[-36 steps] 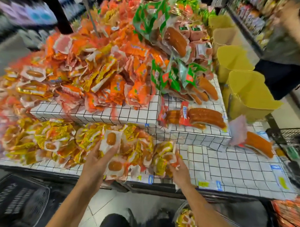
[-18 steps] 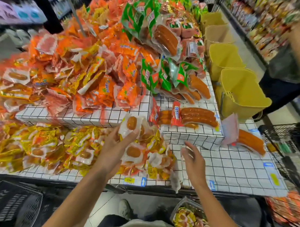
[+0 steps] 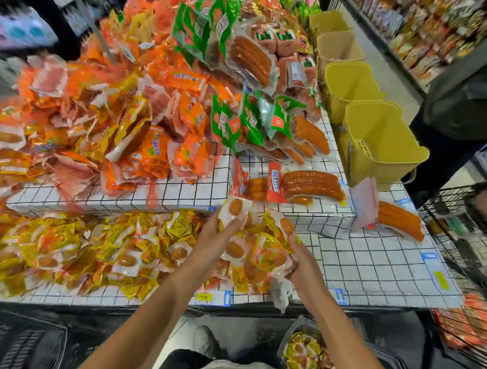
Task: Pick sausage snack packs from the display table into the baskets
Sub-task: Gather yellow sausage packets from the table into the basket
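Since half a second ago the right hand (image 3: 303, 265) has gone from open above the bench (image 3: 371, 271) to gripping yellow snack packs (image 3: 264, 254) at the pile's right end, near the front edge; the left hand (image 3: 215, 238) still holds two white packs (image 3: 233, 211). Risk: loose packs may slip off the front edge, missing the basket (image 3: 308, 352) below. Counted: two hands, four yellow bins (image 3: 376, 139); packs too many to count.

Head view, single: worn on the person's head, faced forward and down, close over the display table (image 3: 371, 271); aisle receded toward 1 o'clock.
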A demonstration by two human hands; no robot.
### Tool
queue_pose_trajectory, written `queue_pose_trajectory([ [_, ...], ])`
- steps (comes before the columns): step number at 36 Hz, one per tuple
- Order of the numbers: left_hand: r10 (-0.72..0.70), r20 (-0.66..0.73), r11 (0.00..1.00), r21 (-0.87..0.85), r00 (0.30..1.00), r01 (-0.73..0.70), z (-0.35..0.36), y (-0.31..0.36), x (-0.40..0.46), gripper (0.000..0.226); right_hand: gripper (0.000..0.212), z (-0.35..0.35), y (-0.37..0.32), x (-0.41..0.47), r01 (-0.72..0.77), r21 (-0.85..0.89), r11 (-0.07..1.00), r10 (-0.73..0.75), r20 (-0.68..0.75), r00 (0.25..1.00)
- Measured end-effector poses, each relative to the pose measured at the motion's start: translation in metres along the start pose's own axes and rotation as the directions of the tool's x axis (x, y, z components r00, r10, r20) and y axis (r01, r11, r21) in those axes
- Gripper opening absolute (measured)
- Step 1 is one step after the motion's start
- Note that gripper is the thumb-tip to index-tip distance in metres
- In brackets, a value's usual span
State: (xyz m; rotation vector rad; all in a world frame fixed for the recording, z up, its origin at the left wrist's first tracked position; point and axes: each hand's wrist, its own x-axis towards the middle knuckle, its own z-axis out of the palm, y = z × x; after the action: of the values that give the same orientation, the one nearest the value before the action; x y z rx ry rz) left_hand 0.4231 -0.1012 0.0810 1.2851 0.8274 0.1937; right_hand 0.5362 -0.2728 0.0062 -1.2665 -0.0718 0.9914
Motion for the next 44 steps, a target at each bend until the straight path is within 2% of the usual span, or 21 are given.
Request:
queue_pose_trajectory([
  [3,0.076,0.000,0.964,0.255,0.997,-0.074,-0.005,-0.004,0.008,0.057,0.044,-0.004,0.005,0.003,0.021,-0.161,0.987,-0.035,-0.081,0.996],
  [5,0.134,0.039,0.853,0.504,0.990,-0.135,-0.007,-0.007,0.014,0.062,0.040,-0.002,0.009,0.008,0.029,-0.228,0.973,-0.053,-0.100,0.994],
  [6,0.187,0.088,0.727,0.657,0.978,-0.198,-0.008,-0.010,0.017,0.060,0.039,0.000,0.012,0.011,0.027,-0.265,0.964,-0.055,-0.098,0.994],
  [7,0.242,0.136,0.560,0.789,0.961,-0.253,-0.008,-0.012,0.019,0.057,0.040,0.003,0.015,0.013,0.025,-0.309,0.951,-0.056,-0.091,0.994],
  [8,0.282,0.170,0.396,0.876,0.944,-0.276,-0.007,-0.015,0.021,0.054,0.044,0.006,0.018,0.016,0.025,-0.362,0.932,-0.058,-0.079,0.995],
  [9,0.302,0.186,0.286,0.918,0.935,-0.275,-0.007,-0.019,0.022,0.053,0.046,0.008,0.021,0.018,0.026,-0.420,0.907,-0.062,-0.072,0.996],
  [11,0.311,0.217,0.195,0.938,0.925,-0.285,-0.003,-0.030,0.022,0.057,0.045,0.010,0.024,0.022,0.032,-0.508,0.861,-0.090,-0.089,0.992],
  [13,0.272,0.321,0.124,0.923,0.907,-0.364,0.003,-0.045,0.021,0.067,0.043,0.011,0.024,0.022,0.057,-0.528,0.848,-0.128,-0.099,0.987],
  [16,0.209,0.443,0.085,0.880,0.872,-0.468,0.008,-0.072,0.022,0.082,0.038,0.009,0.024,0.023,0.098,-0.495,0.863,-0.143,-0.054,0.988],
  [19,0.187,0.460,-0.041,0.887,0.868,-0.461,0.006,-0.088,0.030,0.093,0.040,0.005,0.023,0.024,0.065,-0.474,0.878,-0.093,-0.035,0.995],
  [22,0.119,0.434,-0.154,0.897,0.893,-0.415,0.007,-0.093,0.040,0.099,0.039,-0.001,0.021,0.028,0.034,-0.504,0.863,-0.077,-0.065,0.995],
  [26,0.093,0.424,-0.162,0.899,0.901,-0.406,0.008,-0.090,0.050,0.096,0.033,-0.013,0.020,0.030,0.005,-0.581,0.814,-0.084,-0.110,0.990],
  [29,0.090,0.422,-0.078,0.906,0.902,-0.416,0.007,-0.082,0.052,0.092,0.021,-0.024,0.020,0.030,-0.005,-0.622,0.783,-0.087,-0.117,0.989],
  [32,0.074,0.423,-0.021,0.906,0.903,-0.422,0.006,-0.072,0.050,0.083,0.019,-0.032,0.019,0.030,0.020,-0.658,0.753,-0.108,-0.094,0.990],
  [35,0.032,0.456,-0.010,0.890,0.890,-0.455,0.004,-0.062,0.043,0.081,0.036,-0.038,0.017,0.024,0.035,-0.693,0.720,-0.132,-0.088,0.987],
  [37,0.009,0.473,0.046,0.880,0.881,-0.473,0.001,-0.055,0.036,0.079,0.049,-0.041,0.016,0.019,0.017,-0.715,0.699,-0.136,-0.110,0.985],
  [39,0.002,0.488,0.094,0.869,0.873,-0.486,-0.003,-0.050,0.030,0.077,0.052,-0.042,0.015,0.012,0.010,-0.727,0.687,-0.147,-0.126,0.981],
  [44,0.070,0.560,0.104,0.819,0.826,-0.564,-0.016,-0.047,0.020,0.069,0.053,-0.040,0.015,-0.005,-0.025,-0.731,0.681,-0.174,-0.196,0.965],
])
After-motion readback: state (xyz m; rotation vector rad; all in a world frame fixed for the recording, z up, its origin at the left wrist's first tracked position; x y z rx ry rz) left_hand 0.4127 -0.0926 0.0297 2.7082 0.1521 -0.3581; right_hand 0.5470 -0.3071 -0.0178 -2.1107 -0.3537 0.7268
